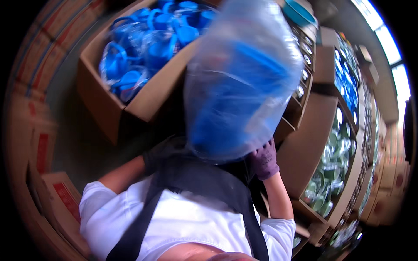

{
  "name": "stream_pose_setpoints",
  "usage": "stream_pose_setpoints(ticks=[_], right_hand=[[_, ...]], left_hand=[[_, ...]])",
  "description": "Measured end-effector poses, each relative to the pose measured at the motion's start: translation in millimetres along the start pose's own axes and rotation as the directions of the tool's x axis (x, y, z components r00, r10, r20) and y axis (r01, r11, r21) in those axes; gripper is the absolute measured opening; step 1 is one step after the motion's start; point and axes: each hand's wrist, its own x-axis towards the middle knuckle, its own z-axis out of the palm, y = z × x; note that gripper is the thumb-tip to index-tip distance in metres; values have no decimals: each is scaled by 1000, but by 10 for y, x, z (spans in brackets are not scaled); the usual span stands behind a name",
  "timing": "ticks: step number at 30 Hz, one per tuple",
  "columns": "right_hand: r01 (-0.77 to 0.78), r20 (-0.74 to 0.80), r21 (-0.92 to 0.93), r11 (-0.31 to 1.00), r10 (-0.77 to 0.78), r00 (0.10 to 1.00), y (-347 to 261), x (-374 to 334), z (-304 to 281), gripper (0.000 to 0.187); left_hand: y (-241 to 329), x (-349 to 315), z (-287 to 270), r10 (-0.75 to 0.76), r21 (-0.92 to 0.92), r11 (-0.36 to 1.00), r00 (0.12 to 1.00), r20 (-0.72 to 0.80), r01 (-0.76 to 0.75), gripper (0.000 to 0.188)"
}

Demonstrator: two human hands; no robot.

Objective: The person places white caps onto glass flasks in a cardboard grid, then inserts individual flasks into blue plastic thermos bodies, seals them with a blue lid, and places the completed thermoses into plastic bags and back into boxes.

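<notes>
A large clear plastic bag (244,100) with a blue item inside rises in front of my chest, blurred and very near. The exact kind of the blue item cannot be made out. My right hand (264,161), in a purple glove, has its fingers bent against the bag's lower right edge and grips it there. My left hand (165,152) looks dark-gloved and lies in shadow by the apron, to the left of the bag's bottom. Its fingers are hidden.
At the upper left stands an open carton (143,102) of blue handled vessels (159,54) in clear wrap. Along the right, open cartons hold green wrapped items (333,165) and blue ones (344,82). A teal basin (299,12) sits at the top right. Stacked boxes (43,65) line the left.
</notes>
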Motion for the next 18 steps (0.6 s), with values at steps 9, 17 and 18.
stream_pose_setpoints(ticks=[9, 17, 18], right_hand=[[277, -58, -436, 856, -334, 941, -335, 2101, -940, 17], [-57, -490, -597, 800, -307, 816, -841, 3316, -1652, 20], [-40, -509, -590, 806, -334, 793, -903, 3470, -1673, 22]], left_hand=[[-50, 341, 103, 117, -166, 948, 779, -615, -273, 59], [172, 703, -1086, 443, 392, 892, 271, -854, -224, 67], [127, 717, -1245, 455, 426, 890, 246, -856, -164, 68]])
